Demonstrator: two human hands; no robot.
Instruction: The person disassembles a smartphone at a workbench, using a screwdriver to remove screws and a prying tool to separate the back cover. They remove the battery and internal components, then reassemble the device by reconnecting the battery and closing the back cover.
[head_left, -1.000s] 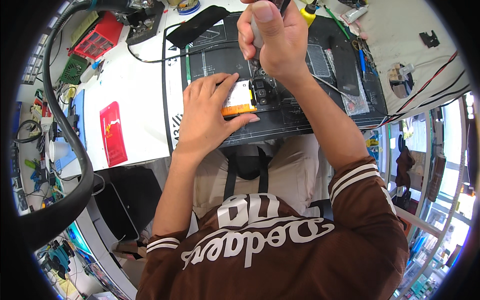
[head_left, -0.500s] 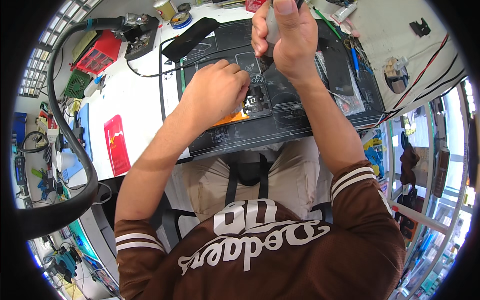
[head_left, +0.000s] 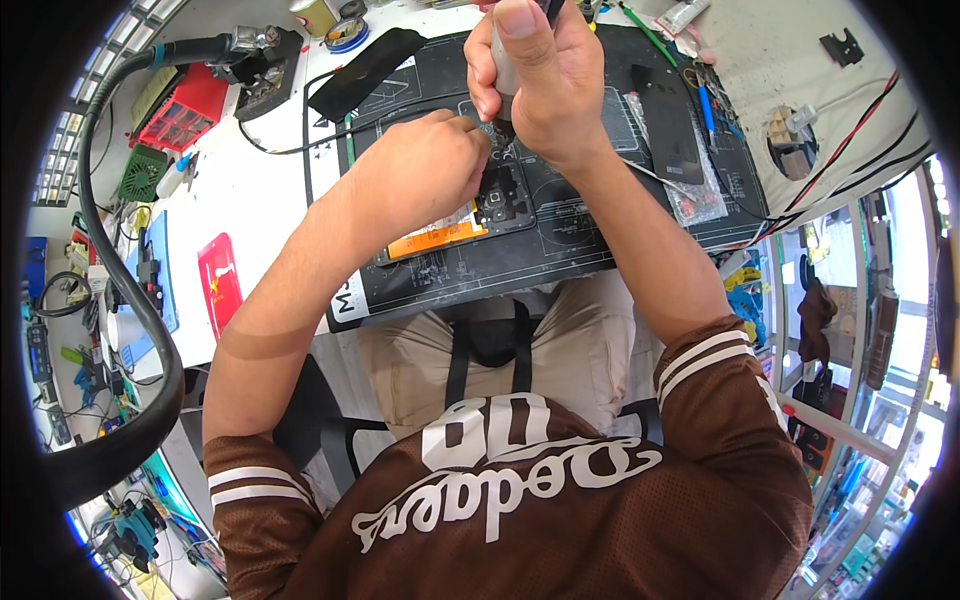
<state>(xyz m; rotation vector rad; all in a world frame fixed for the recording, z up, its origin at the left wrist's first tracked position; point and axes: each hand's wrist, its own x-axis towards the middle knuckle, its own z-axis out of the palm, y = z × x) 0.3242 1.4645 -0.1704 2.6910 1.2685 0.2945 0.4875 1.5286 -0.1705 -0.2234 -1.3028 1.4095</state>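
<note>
Cluttered white counter (head_left: 260,215), smooth and glossy, seen from above. Black rubbery work mat (head_left: 560,235) spread across the middle, rectangular, printed with faint white outlines. Opened phone (head_left: 470,215) lying flat on the mat near its front edge; orange battery (head_left: 440,238) showing as a flat bright slab, dark camera block just beside it to the right.

Left hand (head_left: 420,175) closed into a loose fist, knuckles up, pressing down on the phone's upper part, fingertips curled under and hidden. Right hand (head_left: 540,75) wrapped tight around a grey cylindrical tool (head_left: 503,70), thumb laid along the top, tool held upright with its tip pointing down at the phone close to the left hand's knuckles. Tip contact hidden behind the fingers; cannot tell if touching.

Further right on the mat: dark flat rectangular panel (head_left: 665,125), matte, lying on clear crinkled plastic. Blue pen-like tool (head_left: 708,105) and thin green stick (head_left: 650,35) at the mat's far right corner. Black flat pad (head_left: 365,70) at the far left corner, a thin black cable curving past it.

Left of the mat: red flat card (head_left: 220,280), red plastic parts tray (head_left: 190,105) with small compartments, green ribbed piece (head_left: 140,172). Thick black corrugated hose (head_left: 130,300) arcing along the left side.

Brown mesh jersey sleeves with white stripes, beige trousers below the counter edge.
</note>
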